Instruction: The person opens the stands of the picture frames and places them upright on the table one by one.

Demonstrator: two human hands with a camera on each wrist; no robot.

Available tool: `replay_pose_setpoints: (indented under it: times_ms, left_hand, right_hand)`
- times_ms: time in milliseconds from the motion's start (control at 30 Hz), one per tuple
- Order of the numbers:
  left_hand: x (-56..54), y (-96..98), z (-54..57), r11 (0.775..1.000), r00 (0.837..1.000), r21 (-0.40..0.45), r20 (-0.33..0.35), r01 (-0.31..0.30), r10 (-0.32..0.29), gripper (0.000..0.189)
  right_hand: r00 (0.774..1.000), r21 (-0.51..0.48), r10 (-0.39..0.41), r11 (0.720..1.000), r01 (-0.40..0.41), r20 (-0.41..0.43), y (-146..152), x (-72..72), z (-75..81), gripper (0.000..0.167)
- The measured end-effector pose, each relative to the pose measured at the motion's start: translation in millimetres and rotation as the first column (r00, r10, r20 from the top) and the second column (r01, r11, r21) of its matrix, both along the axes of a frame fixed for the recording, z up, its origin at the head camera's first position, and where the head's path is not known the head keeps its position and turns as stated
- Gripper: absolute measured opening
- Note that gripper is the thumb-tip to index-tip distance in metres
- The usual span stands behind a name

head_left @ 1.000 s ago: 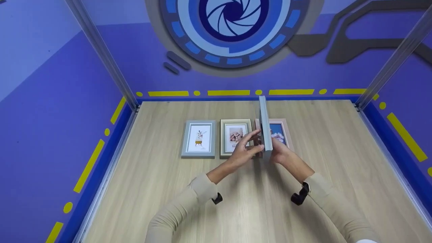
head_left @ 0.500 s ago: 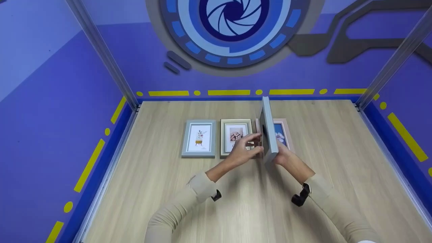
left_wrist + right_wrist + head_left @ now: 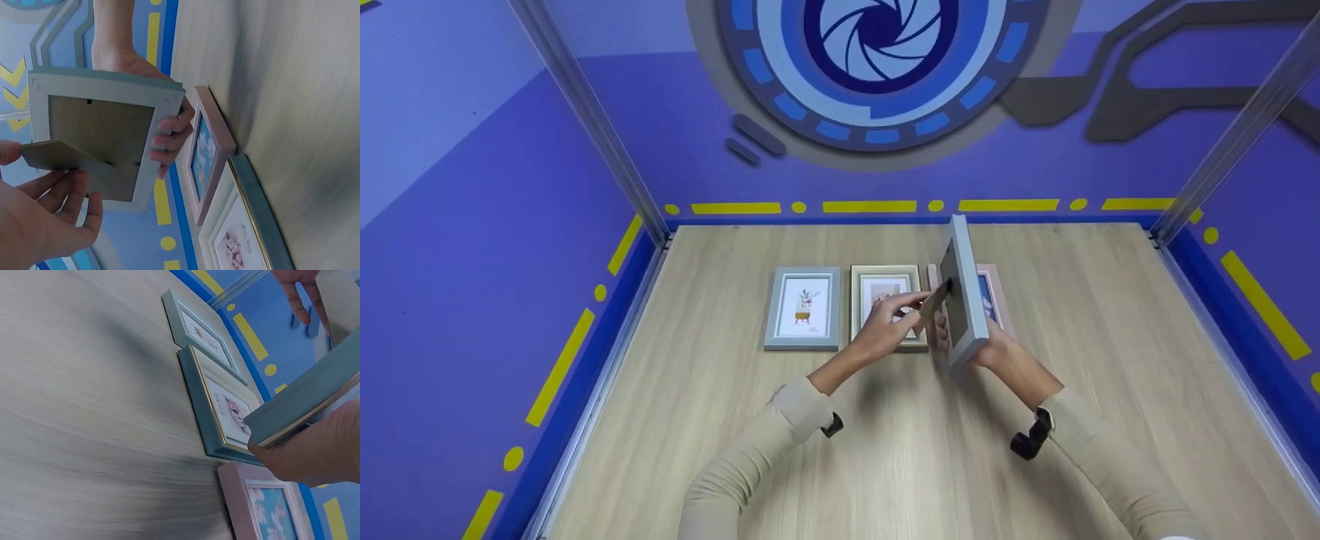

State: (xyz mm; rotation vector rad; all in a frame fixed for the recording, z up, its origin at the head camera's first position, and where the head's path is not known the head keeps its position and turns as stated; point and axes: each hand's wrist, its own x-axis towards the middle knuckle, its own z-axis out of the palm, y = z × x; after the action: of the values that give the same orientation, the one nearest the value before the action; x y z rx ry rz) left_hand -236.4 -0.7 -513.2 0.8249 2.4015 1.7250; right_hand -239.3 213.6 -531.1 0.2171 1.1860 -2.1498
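My right hand (image 3: 996,346) grips a grey-blue picture frame (image 3: 975,300) by its lower edge and holds it upright above the table. In the left wrist view the brown backing of this picture frame (image 3: 101,129) faces the camera, and several fingers of the right hand (image 3: 171,140) curl over its edge. Swung out from that backing is a flat easel stand (image 3: 62,154). Thumb and fingers of my left hand (image 3: 877,330) pinch the stand near its free end. The picture side is turned away from the head view.
Three picture frames lie face up in a row on the wooden table (image 3: 885,450): a grey-blue one (image 3: 770,309), a gold-edged one (image 3: 856,307) and a pink one (image 3: 1000,292), the last partly hidden behind the held frame. Purple-blue walls (image 3: 495,262) enclose the table.
The left hand has pulled the easel stand out from the backing and moved slightly left. The held frame has shifted a little right and turned, showing more of its back.
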Motion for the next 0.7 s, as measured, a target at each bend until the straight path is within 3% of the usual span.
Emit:
replay_pose_setpoints:
  times_ms: [67, 200, 500, 700]
  left_hand:
    - [-2.2, -2.6, -1.2, 1.0, 1.0, 0.006, 0.007, 0.005, -0.005, 0.048]
    - [-5.6, -7.0, -3.7, 1.0, 1.0, 0.011, 0.02, -0.005, 0.005, 0.049]
    - [-7.6, -9.7, -6.3, 0.998, 0.997, 0.019, 0.047, -0.056, 0.055, 0.048]
    - [-7.6, -11.6, -7.9, 0.996, 0.995, -0.01, 0.039, -0.091, 0.091, 0.048]
  right_hand:
    - [1.0, 0.002, -0.002, 1.0, 0.002, -0.014, 0, -0.6, 0.5, 0.054]
    - [0.999, -0.093, 0.025, 0.995, -0.027, -0.027, 5, -3.0, -1.7, 0.047]
    - [0.995, -0.289, 0.103, 0.952, -0.095, 0.012, 15, -6.4, -6.2, 0.051]
    - [0.997, -0.266, 0.053, 0.963, -0.035, 0.063, 21, -4.2, -4.9, 0.044]
